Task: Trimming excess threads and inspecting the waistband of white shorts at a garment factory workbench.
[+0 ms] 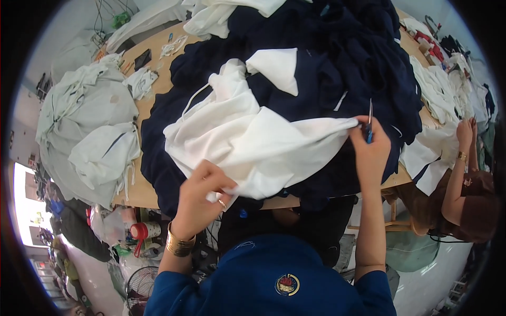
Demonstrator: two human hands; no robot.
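Note:
A white cloth garment [253, 137] is stretched between my hands over a heap of dark navy garments [200, 63]. My left hand [203, 195] pinches its near edge, fingers closed on the cloth. At the right, my right hand [373, 150] grips its far-right corner and also holds small blue-handled scissors [369, 136], blades pointing away from me. Whether the blades are apart is too small to tell. A separate-looking white flap [279, 68] lies on the navy cloth just beyond the garment, and a thin white strip [341, 101] lies near the scissors.
Pale grey-green cloth bundles [87, 105] crowd the left of the wooden table [163, 68]. More white cloth [232, 13] lies at the back. At the right, another person's hands [465, 134] handle white cloth. A red-lidded jar [145, 231] and a fan [141, 287] stand below left.

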